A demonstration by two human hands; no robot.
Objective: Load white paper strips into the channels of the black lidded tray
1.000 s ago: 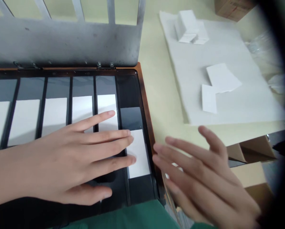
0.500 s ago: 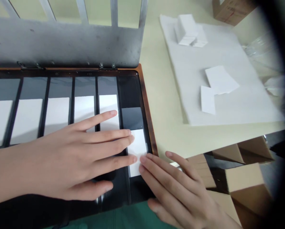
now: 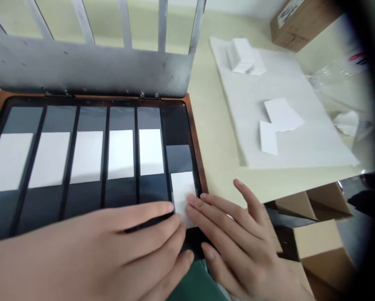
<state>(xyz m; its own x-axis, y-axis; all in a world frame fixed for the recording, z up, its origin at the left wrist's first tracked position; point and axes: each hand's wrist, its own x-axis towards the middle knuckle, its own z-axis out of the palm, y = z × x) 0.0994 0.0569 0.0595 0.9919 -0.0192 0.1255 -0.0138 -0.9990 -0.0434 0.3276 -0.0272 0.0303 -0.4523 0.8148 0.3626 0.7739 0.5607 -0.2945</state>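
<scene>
The pale tabletop (image 3: 218, 142) was seen to the right of the black tray (image 3: 196, 138), which was edged in brown. A slotted metal plate (image 3: 112, 71) was hinged along the tray's far edge and raised. To the right, a white sheet (image 3: 294, 83) was spread on the tabletop, with a cardboard box (image 3: 306, 25) placed beyond it. The left hand (image 3: 112, 255) was held with fingers extended and nearly together; the right hand (image 3: 243, 238) was held open, its forefinger spread apart. No object was seen gripped by either. A card stack (image 3: 242, 54) and loose cards (image 3: 269, 138) were supported by the sheet. Five white cards (image 3: 151, 150) were aligned in the tray's columns. The end card (image 3: 182, 186) was positioned lower, in the rightmost column, and was touched by the right fingertips; left-hand contact was apparently made at its lower left, though blurred.
</scene>
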